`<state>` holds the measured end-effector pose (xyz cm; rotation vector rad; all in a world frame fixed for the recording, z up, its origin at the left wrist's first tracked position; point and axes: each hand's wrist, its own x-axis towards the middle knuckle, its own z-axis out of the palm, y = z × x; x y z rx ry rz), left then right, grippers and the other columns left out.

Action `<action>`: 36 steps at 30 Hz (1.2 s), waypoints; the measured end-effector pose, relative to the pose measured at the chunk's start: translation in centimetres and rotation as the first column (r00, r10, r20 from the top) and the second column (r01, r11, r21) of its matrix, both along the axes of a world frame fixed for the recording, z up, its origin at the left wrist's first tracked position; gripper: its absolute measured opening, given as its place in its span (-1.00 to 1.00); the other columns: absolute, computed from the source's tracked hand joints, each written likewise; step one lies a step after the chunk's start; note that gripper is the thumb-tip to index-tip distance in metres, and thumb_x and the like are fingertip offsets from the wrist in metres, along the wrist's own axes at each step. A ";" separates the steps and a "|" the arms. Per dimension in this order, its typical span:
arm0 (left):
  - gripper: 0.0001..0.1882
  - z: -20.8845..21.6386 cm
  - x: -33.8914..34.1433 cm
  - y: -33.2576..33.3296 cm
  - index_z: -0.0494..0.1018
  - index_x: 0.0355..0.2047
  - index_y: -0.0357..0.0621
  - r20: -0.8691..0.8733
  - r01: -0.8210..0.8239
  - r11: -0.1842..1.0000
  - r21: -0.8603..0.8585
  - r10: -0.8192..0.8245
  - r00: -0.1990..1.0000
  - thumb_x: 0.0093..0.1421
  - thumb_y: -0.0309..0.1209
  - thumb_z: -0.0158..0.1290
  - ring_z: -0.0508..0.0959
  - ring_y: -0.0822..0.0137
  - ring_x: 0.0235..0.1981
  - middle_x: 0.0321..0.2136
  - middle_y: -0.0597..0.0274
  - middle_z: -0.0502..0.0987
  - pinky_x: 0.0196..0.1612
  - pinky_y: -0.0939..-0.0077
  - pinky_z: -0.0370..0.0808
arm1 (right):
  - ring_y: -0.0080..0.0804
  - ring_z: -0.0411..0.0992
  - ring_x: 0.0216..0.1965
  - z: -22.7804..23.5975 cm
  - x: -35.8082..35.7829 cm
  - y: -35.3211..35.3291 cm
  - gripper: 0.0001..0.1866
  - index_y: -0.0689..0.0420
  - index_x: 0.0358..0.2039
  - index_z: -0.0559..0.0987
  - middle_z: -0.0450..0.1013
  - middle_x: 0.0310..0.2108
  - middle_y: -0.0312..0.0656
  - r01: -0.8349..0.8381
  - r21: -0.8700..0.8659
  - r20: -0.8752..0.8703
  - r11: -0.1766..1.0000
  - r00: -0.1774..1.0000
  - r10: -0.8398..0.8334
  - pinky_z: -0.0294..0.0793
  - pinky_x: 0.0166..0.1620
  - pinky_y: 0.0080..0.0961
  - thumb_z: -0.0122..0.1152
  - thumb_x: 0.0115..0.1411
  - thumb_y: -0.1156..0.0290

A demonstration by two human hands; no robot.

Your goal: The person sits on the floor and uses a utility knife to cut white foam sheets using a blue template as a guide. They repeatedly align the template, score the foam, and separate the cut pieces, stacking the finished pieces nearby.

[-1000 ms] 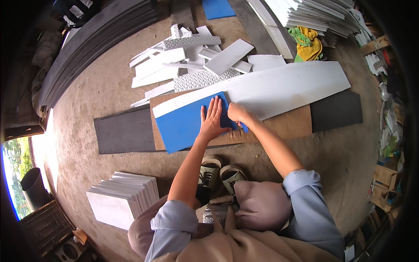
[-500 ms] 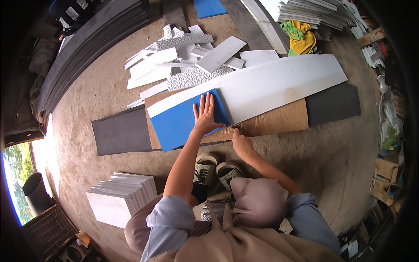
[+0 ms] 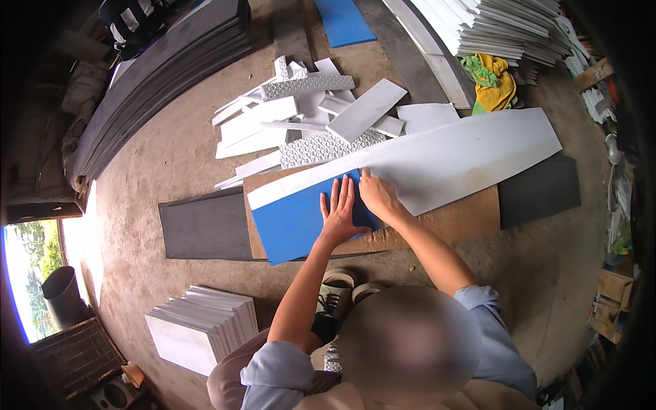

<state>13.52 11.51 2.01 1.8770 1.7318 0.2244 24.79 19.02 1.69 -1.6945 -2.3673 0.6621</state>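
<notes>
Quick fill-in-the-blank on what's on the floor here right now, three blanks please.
1. The left hand lies flat on the ____ sheet.
2. The right hand rests at the edge of the long ____ sheet.
3. Both sheets lie on a brown ____.

Missing words: blue; white; board

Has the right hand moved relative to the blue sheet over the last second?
Yes. The right hand went from the blue sheet back toward the body, then returned to its far edge beside the left hand.
</notes>
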 end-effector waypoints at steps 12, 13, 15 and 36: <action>0.30 0.1 0.3 0.0 -0.36 0.19 -0.02 -0.030 -0.007 1.000 -0.018 0.006 1.000 -0.44 -0.03 0.27 -0.37 0.23 0.24 0.22 0.23 -0.32 0.15 0.02 -0.46 | -0.09 0.44 -0.30 1.9 -1.4 1.6 -0.74 0.31 -0.35 0.43 0.45 -0.39 0.05 0.044 -0.317 0.111 0.948 0.994 -0.009 0.43 -0.27 -0.31 -0.13 0.07 0.38; 0.31 0.0 0.2 0.1 -0.36 0.19 -0.02 -0.039 -0.005 1.000 -0.011 0.005 0.999 -0.45 -0.02 0.27 -0.37 0.23 0.24 0.22 0.23 -0.33 0.15 0.01 -0.46 | -0.09 0.43 -0.27 1.9 -1.6 1.8 -0.73 0.31 -0.35 0.44 0.44 -0.36 0.05 0.081 -0.372 0.107 0.925 0.993 -0.044 0.42 -0.24 -0.30 -0.13 0.07 0.37; 0.32 -0.6 -0.5 -0.2 -0.36 0.19 -0.02 -0.062 -0.024 1.000 -0.005 0.024 0.998 -0.46 -0.01 0.28 -0.37 0.23 0.24 0.22 0.25 -0.33 0.14 -0.01 -0.46 | -0.10 0.43 -0.24 4.2 -1.9 1.4 -0.72 0.30 -0.34 0.46 0.42 -0.29 0.07 0.039 -0.547 0.139 0.836 0.989 0.045 0.42 -0.22 -0.32 -0.14 0.07 0.38; 0.37 -0.3 0.2 0.5 -0.35 0.19 0.02 -0.032 -0.042 0.999 -0.026 0.042 0.999 -0.55 0.01 0.29 -0.37 0.25 0.24 0.22 0.33 -0.34 0.04 -0.29 -0.49 | 0.05 0.44 -0.41 -0.4 6.5 -11.3 -0.79 0.29 -0.35 0.31 0.44 -0.47 0.10 -0.032 -0.345 0.202 0.938 0.974 0.108 0.44 -0.34 -0.20 -0.12 0.07 0.40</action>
